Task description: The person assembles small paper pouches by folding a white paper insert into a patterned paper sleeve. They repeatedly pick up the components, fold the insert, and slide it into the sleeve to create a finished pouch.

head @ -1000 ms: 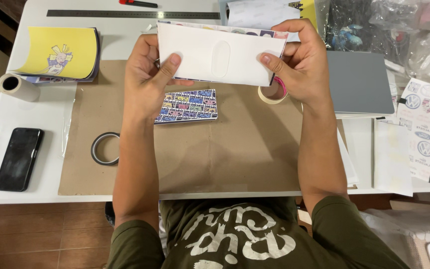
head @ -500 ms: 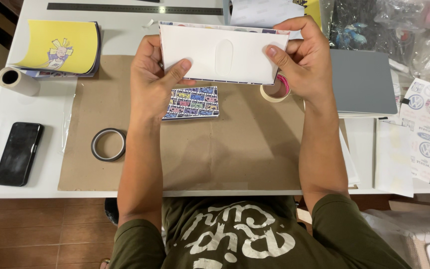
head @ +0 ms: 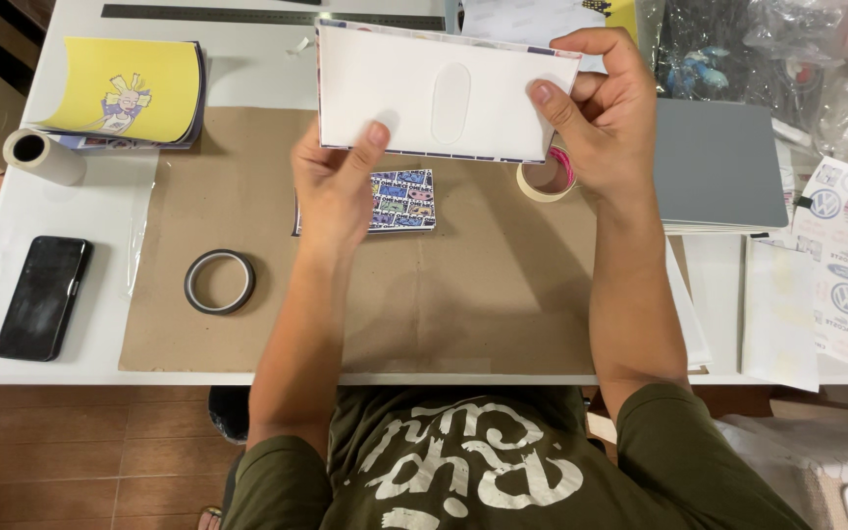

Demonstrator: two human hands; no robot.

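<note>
Hands: left hand (head: pixel 336 186) and right hand (head: pixel 606 113) apart, each pinching an end of the flat white card box with an oval cut-out (head: pixel 444 93) | Box: held above brown kraft paper sheet (head: pixel 483 294), far of patterned sticker stack (head: pixel 402 199) | Advice: even grip at both ends, thumbs off the cut-out, seemed best.

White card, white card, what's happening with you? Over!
Left hand and right hand both hold the white card up above the brown paper. Nothing blocking it. Sticker pack lies underneath.

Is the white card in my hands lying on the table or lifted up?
Lifted: both hands, left and right, hold the white card above the brown paper.
</note>
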